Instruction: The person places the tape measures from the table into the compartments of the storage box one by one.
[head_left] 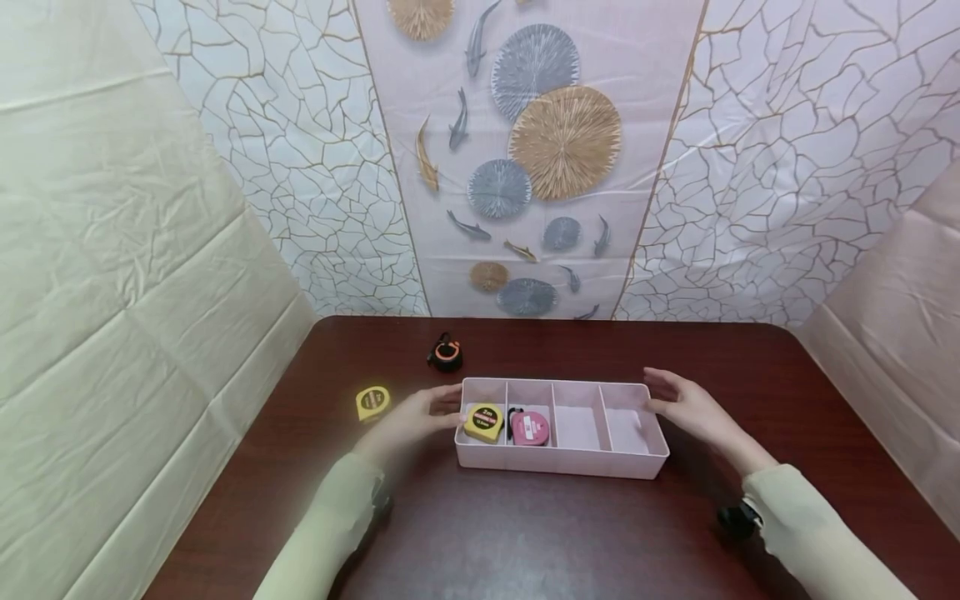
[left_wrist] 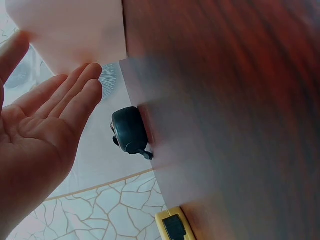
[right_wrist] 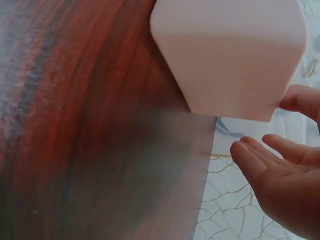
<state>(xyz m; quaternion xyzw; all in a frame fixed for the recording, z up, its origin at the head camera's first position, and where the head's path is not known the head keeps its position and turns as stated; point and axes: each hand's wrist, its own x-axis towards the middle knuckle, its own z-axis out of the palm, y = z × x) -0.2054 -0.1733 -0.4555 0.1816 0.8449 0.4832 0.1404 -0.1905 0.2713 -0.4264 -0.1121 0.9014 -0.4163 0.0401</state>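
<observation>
A pale pink tray (head_left: 562, 464) with a row of compartments stands on the dark wooden table between both hands. In its leftmost compartment lies a yellow tape measure (head_left: 483, 422); the compartment beside that holds a pink tape measure (head_left: 530, 427) with a dark strap. My left hand (head_left: 408, 425) touches the tray's left end with extended fingers, its thumb by the rim. At the opposite end, my right hand (head_left: 693, 414) has its thumb against the tray's wall, while the other fingers are relaxed and apart from it in the right wrist view.
Left of the tray, a second yellow tape measure (head_left: 372, 403) lies on the table (head_left: 525, 533). Behind the tray's left end sits a black and orange tape measure (head_left: 447, 354). A patterned cloth (head_left: 525, 250) hangs behind the far table edge, with pale cloth at both sides.
</observation>
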